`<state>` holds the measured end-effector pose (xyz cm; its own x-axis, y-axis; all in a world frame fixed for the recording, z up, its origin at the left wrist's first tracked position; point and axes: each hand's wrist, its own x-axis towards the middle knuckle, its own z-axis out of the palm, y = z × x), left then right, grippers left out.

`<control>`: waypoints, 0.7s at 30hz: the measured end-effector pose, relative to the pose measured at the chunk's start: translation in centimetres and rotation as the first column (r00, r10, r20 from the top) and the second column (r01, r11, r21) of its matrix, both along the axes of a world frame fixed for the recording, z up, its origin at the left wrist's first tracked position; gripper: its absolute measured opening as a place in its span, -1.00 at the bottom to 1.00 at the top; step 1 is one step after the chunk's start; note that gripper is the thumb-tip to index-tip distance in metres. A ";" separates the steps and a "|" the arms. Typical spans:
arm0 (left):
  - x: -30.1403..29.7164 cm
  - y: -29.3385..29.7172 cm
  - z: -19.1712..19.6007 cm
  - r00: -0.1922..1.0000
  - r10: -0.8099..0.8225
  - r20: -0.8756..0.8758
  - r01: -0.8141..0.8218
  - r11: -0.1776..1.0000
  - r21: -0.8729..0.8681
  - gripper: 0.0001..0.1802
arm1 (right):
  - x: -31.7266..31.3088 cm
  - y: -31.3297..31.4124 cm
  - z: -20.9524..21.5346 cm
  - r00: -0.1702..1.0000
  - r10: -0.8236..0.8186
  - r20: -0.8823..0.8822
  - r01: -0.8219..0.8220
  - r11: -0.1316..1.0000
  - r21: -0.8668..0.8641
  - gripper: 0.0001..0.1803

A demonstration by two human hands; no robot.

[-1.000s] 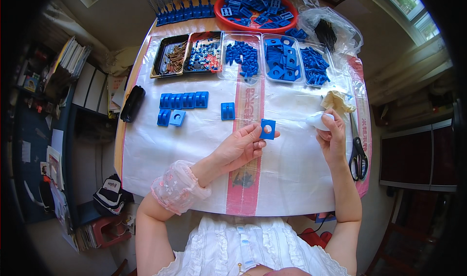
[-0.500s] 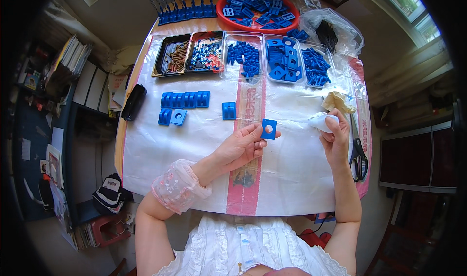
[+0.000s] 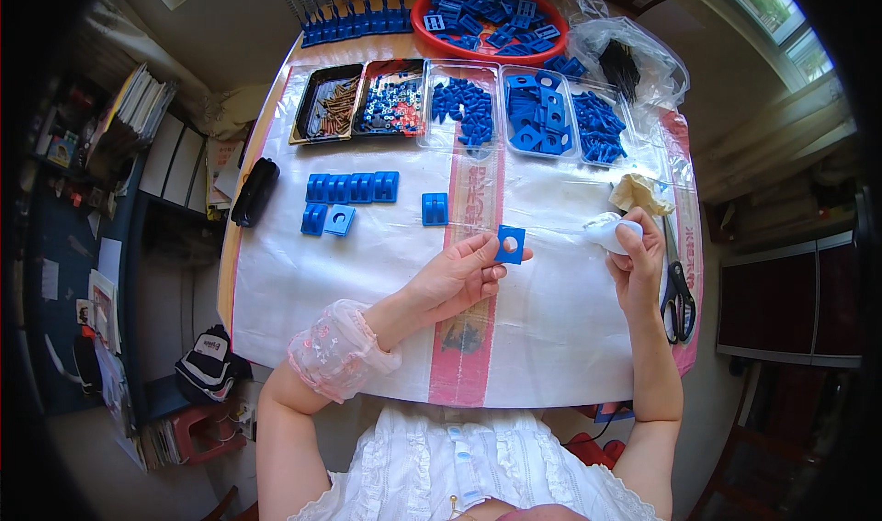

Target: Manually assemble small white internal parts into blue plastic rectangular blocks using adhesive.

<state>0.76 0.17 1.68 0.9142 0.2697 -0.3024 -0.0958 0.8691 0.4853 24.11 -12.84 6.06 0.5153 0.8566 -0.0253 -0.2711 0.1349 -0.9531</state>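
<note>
Between the thumb and fingers of my left hand [image 3: 469, 262] is a blue square plate with a round hole [image 3: 511, 244], held up just above the table. My right hand [image 3: 637, 256], off to the right, is closed around a small white rounded object [image 3: 606, 231] that looks like a squeeze bottle; its far end points left. Just beyond that hand lies a crumpled cream cloth [image 3: 640, 193]. A single blue block [image 3: 435, 209] sits up and left of my left hand. Further left stand a row of blue blocks [image 3: 352, 187], another block [image 3: 313, 219] and a holed blue piece [image 3: 339, 220].
Trays of screws [image 3: 338, 107], nuts [image 3: 390, 98] and blue parts [image 3: 537, 112] line the back. Behind them are a red basin [image 3: 421, 36], upright springs on blue bases [image 3: 354, 29] and a plastic bag [image 3: 661, 66]. Scissors [image 3: 678, 310] lie right, a black case [image 3: 255, 193] left.
</note>
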 end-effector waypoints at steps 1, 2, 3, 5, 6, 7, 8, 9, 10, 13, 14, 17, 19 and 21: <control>0.0 0.0 0.0 1.000 -0.001 0.002 0.001 1.000 0.001 -0.72 | 0.0 0.0 0.0 1.000 0.000 -0.001 0.000 1.000 -0.002 -0.81; 0.0 0.0 -0.1 1.000 -0.002 0.005 0.002 1.000 0.002 -0.72 | 0.0 0.0 0.1 1.000 0.000 -0.002 0.000 1.000 -0.004 -0.81; 0.0 0.0 -0.1 1.000 -0.003 0.006 0.003 1.000 0.004 -0.72 | 0.0 0.0 0.0 1.000 -0.002 -0.001 0.002 1.000 -0.003 -0.81; 0.0 0.0 -0.1 1.000 -0.006 0.009 0.006 1.000 0.008 -0.72 | 0.0 0.0 0.0 1.000 -0.004 0.003 0.004 1.000 0.000 -0.81; 0.0 0.0 0.0 1.000 -0.005 0.007 0.005 1.000 0.007 -0.72 | 0.0 0.0 0.0 1.000 -0.004 0.004 0.004 1.000 0.000 -0.81; 0.0 0.0 0.0 1.000 -0.004 0.005 0.004 1.000 0.007 -0.72 | -0.1 0.0 0.1 1.000 -0.003 0.006 0.003 1.000 0.000 -0.81; 0.0 0.0 -0.1 1.000 -0.004 0.003 0.004 1.000 0.006 -0.72 | -0.1 0.0 0.1 1.000 -0.003 0.008 0.003 1.000 -0.001 -0.81; 0.0 0.0 0.0 1.000 -0.004 0.004 0.004 1.000 0.005 -0.72 | -0.1 0.0 0.1 1.000 -0.004 0.008 0.004 1.000 -0.003 -0.81; 0.0 0.0 0.0 1.000 -0.004 0.005 0.004 1.000 0.005 -0.72 | -0.1 0.0 0.1 1.000 -0.005 0.009 0.005 1.000 -0.004 -0.81; 0.0 0.0 -0.1 1.000 -0.006 0.003 0.006 1.000 0.004 -0.72 | -0.1 0.0 0.1 1.000 -0.011 0.011 0.011 1.000 -0.006 -0.81; 0.0 0.0 -0.1 1.000 -0.005 0.000 0.005 1.000 0.004 -0.72 | -0.1 0.0 0.1 1.000 -0.012 0.010 0.012 1.000 -0.006 -0.81; 0.0 0.0 0.0 1.000 -0.007 0.001 0.007 1.000 0.001 -0.71 | 0.0 0.0 0.1 1.000 -0.008 0.011 0.008 1.000 -0.006 -0.81; 0.0 0.0 0.0 1.000 -0.006 0.000 0.006 1.000 0.002 -0.71 | -0.1 0.0 0.1 1.000 -0.011 0.009 0.011 1.000 -0.006 -0.81; 0.0 0.0 0.0 1.000 -0.005 0.003 0.005 1.000 0.003 -0.71 | -0.1 0.0 0.1 1.000 -0.011 0.011 0.011 1.000 -0.004 -0.81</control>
